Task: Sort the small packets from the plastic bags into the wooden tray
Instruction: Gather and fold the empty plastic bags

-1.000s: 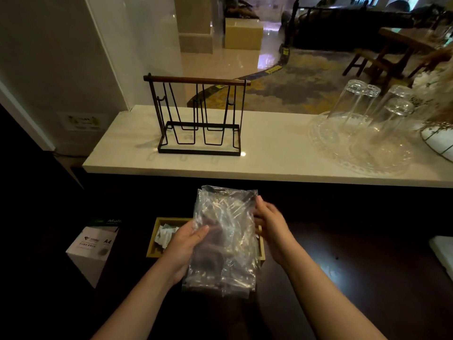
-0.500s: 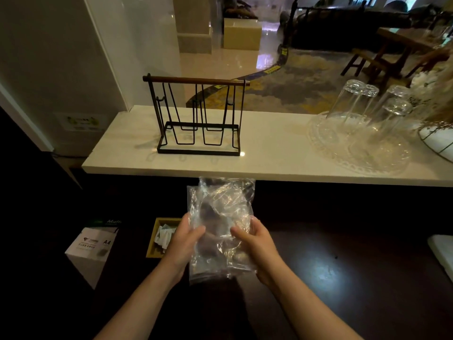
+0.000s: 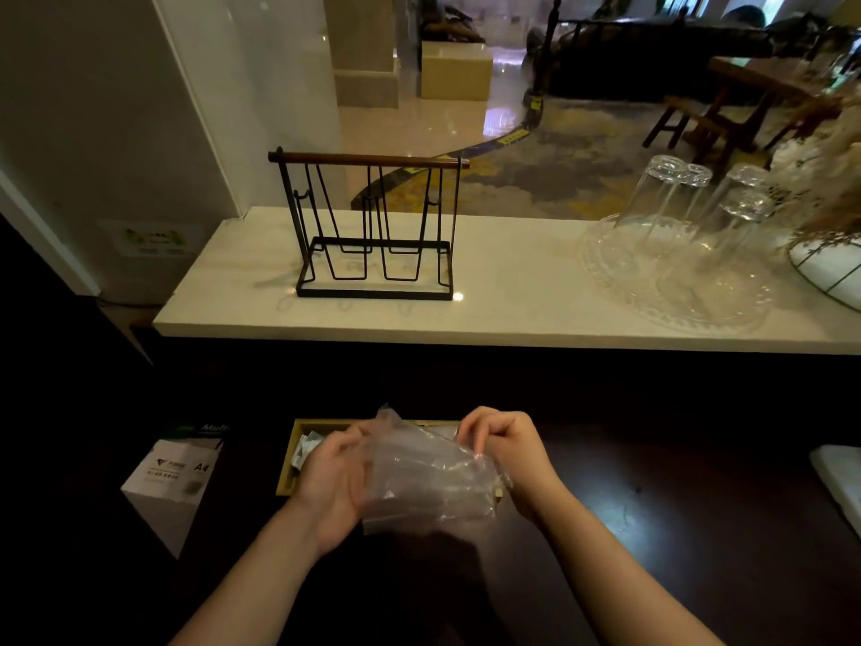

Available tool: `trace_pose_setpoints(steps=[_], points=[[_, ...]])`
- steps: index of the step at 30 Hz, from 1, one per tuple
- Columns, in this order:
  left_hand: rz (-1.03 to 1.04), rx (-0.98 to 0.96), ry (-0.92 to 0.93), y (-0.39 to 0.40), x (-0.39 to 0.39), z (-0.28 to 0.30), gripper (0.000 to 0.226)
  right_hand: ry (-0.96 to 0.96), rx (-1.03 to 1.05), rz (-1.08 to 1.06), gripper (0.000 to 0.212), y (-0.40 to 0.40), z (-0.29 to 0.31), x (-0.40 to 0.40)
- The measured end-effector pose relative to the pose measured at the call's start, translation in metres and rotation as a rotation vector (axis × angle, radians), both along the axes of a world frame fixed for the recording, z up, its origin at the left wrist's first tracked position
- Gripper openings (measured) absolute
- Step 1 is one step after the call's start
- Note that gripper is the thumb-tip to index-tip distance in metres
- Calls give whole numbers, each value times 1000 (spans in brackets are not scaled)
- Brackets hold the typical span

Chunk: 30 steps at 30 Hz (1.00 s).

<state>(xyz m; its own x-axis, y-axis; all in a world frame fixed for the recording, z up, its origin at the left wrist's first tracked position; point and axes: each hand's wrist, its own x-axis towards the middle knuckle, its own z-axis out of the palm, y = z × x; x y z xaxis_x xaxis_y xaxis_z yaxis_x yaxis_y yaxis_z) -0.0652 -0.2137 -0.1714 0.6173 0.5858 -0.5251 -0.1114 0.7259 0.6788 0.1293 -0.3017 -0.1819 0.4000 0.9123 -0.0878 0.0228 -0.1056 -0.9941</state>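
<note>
Over the dark glossy tabletop (image 3: 652, 529), both hands gripping one crumpled clear plastic bag (image 3: 428, 482). Left hand (image 3: 333, 487) clamped on the bag's left edge, fingers curled around the film. Right hand (image 3: 505, 452) pinching the upper right corner, knuckles up. Bag held just above the shallow rectangular wooden tray (image 3: 291, 459), hiding most of it. Small pale packets (image 3: 307, 447) lying in the tray's left end, just beside the left hand. Hard to tell whether anything sits inside the bag. Off to the left, white A4 paper box (image 3: 172, 477). Up on the pale marble ledge (image 3: 512, 291), black wire rack with a wooden top bar (image 3: 372, 226) and upturned clear drinking glasses (image 3: 689, 202).
</note>
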Motion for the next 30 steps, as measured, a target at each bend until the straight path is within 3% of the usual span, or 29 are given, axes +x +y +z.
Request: trace_pose_setpoints(steps=[2,5,8,12,14,18,22,25,27,28,30], points=[[-120,-68,-20,1,-1,0,50,-181,29,-16,45,1,-3,0],[-331,-30,56,-4,2,0,44,-358,102,-24,32,1,-6,-1],[-360,59,165,-9,6,-1,47,-431,137,-51,25,0,-5,2],[-286,167,288,-15,13,0,37,-450,111,-102,46,-4,-10,12],[-332,167,276,-13,14,4,34,-506,123,-114,43,-6,-10,15],[-509,15,172,6,11,7,68,-728,178,20,29,-13,-8,15],[-548,163,317,-2,23,4,37,-939,211,138,21,-23,-8,11],[-511,325,348,-15,35,-2,25,-772,211,-47,25,-29,-8,15],[-406,347,317,-19,44,-6,18,-364,170,-227,17,-36,-8,22],[-312,313,299,-20,49,-9,17,-68,175,-267,25,-40,-7,25],[-118,170,211,-24,62,-16,17,327,135,-216,74,-53,-14,29]])
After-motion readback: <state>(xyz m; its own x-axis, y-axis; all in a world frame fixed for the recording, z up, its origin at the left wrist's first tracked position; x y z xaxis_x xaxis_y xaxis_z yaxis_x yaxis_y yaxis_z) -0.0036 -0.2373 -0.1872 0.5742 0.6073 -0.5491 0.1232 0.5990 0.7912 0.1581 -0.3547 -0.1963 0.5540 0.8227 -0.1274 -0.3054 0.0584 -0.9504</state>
